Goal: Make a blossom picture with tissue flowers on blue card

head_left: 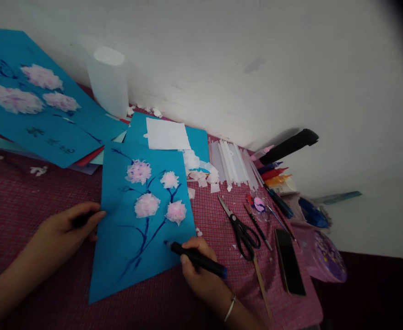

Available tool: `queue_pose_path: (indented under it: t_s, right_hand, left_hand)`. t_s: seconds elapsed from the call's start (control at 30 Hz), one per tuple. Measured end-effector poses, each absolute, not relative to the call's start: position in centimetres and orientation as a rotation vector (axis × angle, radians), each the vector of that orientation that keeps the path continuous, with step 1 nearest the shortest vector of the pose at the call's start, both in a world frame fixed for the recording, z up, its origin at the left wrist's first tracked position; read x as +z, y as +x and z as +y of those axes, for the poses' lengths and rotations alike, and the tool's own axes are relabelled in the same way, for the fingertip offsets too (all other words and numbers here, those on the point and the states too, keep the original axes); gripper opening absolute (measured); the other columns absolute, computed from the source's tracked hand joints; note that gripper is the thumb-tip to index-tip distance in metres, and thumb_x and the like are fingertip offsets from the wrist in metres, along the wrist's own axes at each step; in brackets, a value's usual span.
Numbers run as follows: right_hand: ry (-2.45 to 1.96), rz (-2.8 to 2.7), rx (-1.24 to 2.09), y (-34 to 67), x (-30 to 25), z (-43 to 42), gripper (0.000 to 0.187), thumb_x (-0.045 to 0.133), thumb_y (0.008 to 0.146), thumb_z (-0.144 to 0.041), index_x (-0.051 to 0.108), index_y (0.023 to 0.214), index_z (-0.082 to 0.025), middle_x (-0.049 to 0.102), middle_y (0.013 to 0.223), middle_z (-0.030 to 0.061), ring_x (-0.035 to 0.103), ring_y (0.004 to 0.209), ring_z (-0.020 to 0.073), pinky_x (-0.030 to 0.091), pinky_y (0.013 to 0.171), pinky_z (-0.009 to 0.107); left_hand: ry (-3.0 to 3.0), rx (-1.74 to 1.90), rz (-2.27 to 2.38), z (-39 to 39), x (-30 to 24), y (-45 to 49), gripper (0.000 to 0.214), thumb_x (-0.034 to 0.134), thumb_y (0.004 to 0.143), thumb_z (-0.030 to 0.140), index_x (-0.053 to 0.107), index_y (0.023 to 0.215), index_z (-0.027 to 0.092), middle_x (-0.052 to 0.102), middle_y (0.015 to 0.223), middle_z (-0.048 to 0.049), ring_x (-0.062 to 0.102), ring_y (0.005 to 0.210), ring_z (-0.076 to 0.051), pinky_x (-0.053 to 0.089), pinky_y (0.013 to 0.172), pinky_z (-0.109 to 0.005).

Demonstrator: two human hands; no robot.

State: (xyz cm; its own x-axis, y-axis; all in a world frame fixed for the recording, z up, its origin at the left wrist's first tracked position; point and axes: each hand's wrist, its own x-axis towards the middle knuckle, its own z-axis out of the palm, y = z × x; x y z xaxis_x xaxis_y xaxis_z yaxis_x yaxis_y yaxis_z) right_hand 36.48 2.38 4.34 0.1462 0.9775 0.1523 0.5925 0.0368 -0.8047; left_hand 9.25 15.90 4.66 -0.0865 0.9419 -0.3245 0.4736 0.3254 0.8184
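Note:
A blue paper sheet [126, 247] lies in front of me, with dark blue branches drawn on it and several pink-white tissue flowers [147, 205] stuck on. My right hand [199, 272] grips a black marker [196, 259], its tip resting on the sheet's lower right part. My left hand [69, 227] rests at the sheet's left edge, fingers curled around a small dark object that looks like the marker's cap.
Black scissors [242, 231], a phone [289, 261], brushes, coloured glue bottles [273, 174] and white paper strips [232, 162] lie to the right. A second flower sheet [33, 105] and a white roll [108, 80] stand at the left by the wall. A red checked cloth [23, 197] covers the table.

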Motion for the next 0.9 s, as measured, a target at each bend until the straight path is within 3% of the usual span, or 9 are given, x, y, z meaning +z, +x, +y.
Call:
queue_pose_path:
  t_s: [0.9]
  right_hand:
    - [-1.623,-1.562,0.6,36.43,3.94,2.27,0.02,0.055,0.076,-0.015,0.059,0.094,-0.025,0.065,0.079,-0.0007,0.063,0.067,0.0144,0.049,0.061,0.025]
  left_hand:
    - [1.346,0.597,1.694,15.86,3.61,8.31,0.051,0.062,0.058,0.064,0.062,0.091,0.025,0.065,0.062,0.0061,0.062,0.053,-0.018,0.051,0.057,-0.027]
